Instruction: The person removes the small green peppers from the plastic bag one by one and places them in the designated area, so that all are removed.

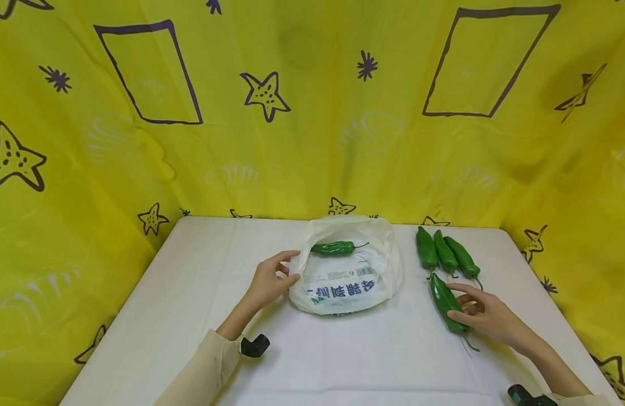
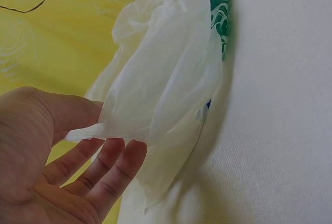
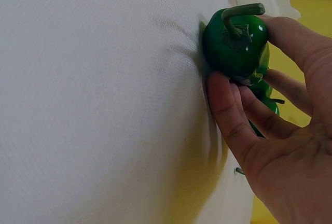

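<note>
A white translucent plastic bag (image 1: 350, 307) lies with its mouth spread, dark blue print showing inside. One green pepper (image 1: 335, 248) is in it. My left hand (image 1: 273, 280) pinches the bag's left rim; in the left wrist view the thumb (image 2: 78, 112) and fingers are on the thin film (image 2: 161, 79). On the right, my right hand (image 1: 487, 316) holds a long green pepper (image 1: 446, 304) between thumb and fingers, its stem toward me. In the right wrist view this pepper (image 3: 233, 47) appears stem end first, at the table surface.
Three more green peppers (image 1: 426, 248) (image 1: 446, 252) (image 1: 462, 257) lie side by side behind the held one. Everything stands on a white-covered table (image 1: 190, 316). A yellow curtain (image 1: 312, 141) with starfish drawings surrounds its back and sides.
</note>
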A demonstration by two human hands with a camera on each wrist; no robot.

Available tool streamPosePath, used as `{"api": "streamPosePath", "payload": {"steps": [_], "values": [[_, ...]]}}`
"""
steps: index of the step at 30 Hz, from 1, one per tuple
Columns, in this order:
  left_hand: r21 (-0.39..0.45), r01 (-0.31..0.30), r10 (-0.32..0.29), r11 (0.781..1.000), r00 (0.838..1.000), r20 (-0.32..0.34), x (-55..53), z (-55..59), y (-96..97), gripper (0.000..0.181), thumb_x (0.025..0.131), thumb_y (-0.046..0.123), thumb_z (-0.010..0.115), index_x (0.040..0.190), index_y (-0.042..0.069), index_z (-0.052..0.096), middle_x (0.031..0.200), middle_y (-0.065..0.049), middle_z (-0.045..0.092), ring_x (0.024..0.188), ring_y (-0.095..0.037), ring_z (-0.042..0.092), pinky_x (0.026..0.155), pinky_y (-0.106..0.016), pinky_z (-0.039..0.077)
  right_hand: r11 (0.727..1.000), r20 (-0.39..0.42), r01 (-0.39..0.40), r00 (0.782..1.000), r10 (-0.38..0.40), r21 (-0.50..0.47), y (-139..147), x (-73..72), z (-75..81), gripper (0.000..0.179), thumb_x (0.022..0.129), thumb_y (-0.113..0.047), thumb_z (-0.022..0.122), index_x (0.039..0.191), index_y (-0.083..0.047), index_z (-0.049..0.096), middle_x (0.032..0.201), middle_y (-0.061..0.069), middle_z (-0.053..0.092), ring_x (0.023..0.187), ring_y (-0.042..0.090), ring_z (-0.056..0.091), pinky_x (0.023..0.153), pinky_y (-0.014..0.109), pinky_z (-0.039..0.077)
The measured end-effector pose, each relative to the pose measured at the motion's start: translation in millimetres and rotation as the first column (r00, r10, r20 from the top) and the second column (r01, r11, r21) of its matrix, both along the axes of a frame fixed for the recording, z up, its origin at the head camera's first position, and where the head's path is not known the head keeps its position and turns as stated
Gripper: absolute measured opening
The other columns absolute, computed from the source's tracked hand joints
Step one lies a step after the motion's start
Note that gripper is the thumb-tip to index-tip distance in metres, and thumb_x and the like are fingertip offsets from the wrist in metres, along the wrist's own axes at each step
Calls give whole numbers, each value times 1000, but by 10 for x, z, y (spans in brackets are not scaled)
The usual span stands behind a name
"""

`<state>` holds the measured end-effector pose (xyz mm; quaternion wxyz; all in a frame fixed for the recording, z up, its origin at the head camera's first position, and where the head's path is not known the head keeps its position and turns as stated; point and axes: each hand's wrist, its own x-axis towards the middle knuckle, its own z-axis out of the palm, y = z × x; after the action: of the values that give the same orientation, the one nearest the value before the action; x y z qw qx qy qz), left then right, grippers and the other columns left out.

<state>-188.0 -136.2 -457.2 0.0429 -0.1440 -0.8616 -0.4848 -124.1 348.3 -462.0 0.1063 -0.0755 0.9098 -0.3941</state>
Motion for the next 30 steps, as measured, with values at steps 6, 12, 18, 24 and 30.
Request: {"api": "streamPosePath", "payload": {"steps": [6,12,18,24,30], "values": [[6,-6,6,1000,1000,-2,-4,0,-2,50,86,0,79,134,10,67,119,-14,68,82,-16,64,62,-23,54,1000,8,-5,1000,5,1,2,-3,9,69,94,-30,76,151,-4,47,120,21,62,94,23,63,69,30,56],[4,-12,12,1000,1000,10,0,10,-3,51,86,0,80,134,11,67,119,-15,68,82,-16,64,61,-23,53,999,41,-18,999,19,-34,13,-6,15,69,96,-28,74,152,-3,44,121,21,62,93,22,65,69,31,57],[8,-8,8,1000,1000,6,-2,5,-8,51,86,-1,79,134,10,67,119,-15,68,81,-16,64,60,-23,54,996,86,-42,995,49,-82,35,-21,40,70,96,-25,73,153,0,40,122,24,59,90,22,66,69,33,59],[14,-1,1,1000,1000,2,1,6,-5,51,85,-2,79,133,9,67,118,-15,68,81,-16,64,59,-23,53,994,63,-89,994,93,-58,71,-46,87,71,96,-23,74,152,2,38,121,24,61,92,23,67,68,33,60],[19,3,-3,1000,1000,3,-2,5,1,51,85,-2,79,134,9,67,119,-15,68,81,-16,64,59,-23,54,985,-33,-169,985,168,-23,106,-85,153,68,96,-19,73,150,5,40,118,22,65,89,14,68,67,32,59]]}}
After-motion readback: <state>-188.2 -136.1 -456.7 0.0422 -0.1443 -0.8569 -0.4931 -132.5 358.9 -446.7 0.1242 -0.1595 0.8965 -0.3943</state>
